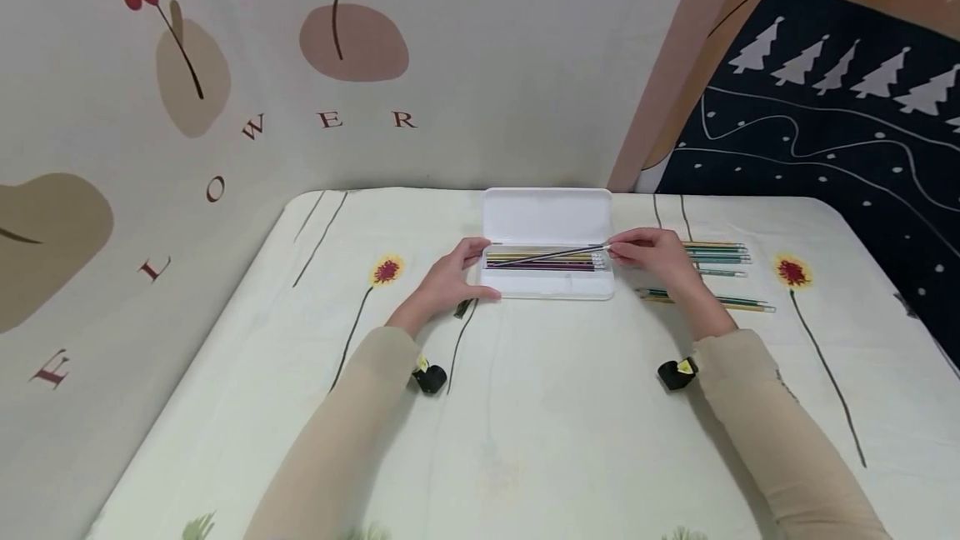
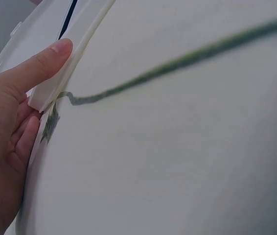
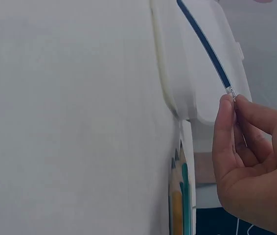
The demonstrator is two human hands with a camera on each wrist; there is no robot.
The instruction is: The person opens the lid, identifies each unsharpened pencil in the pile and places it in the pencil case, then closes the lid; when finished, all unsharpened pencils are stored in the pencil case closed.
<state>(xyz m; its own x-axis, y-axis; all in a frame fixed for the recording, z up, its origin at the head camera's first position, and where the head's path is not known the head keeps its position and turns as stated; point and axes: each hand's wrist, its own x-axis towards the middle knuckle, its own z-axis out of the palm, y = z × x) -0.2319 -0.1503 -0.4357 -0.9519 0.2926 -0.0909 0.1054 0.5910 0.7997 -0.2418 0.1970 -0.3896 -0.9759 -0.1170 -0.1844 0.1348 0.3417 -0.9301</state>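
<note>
A white pencil case (image 1: 551,285) lies on the table with its lid (image 1: 547,217) raised at the back. Several pencils (image 1: 558,267) in yellow and dark shades lie side by side inside. My left hand (image 1: 453,276) holds the case's left end, the thumb at its front corner; in the left wrist view the thumb presses the rim (image 2: 87,32) and the other fingers lie below. With thumb and fingertips, my right hand (image 1: 660,257) pinches a dark blue pencil (image 3: 207,46) near its metal-banded end. That pencil slants over the case, its far end low among the others.
Right of the case, more pencils (image 1: 720,255) lie in a group beyond the right hand. A single pencil (image 1: 723,273) and another small bunch (image 1: 720,302) lie nearer. The cloth-covered table (image 1: 555,407) meets a printed wall hanging (image 1: 510,90) behind the case.
</note>
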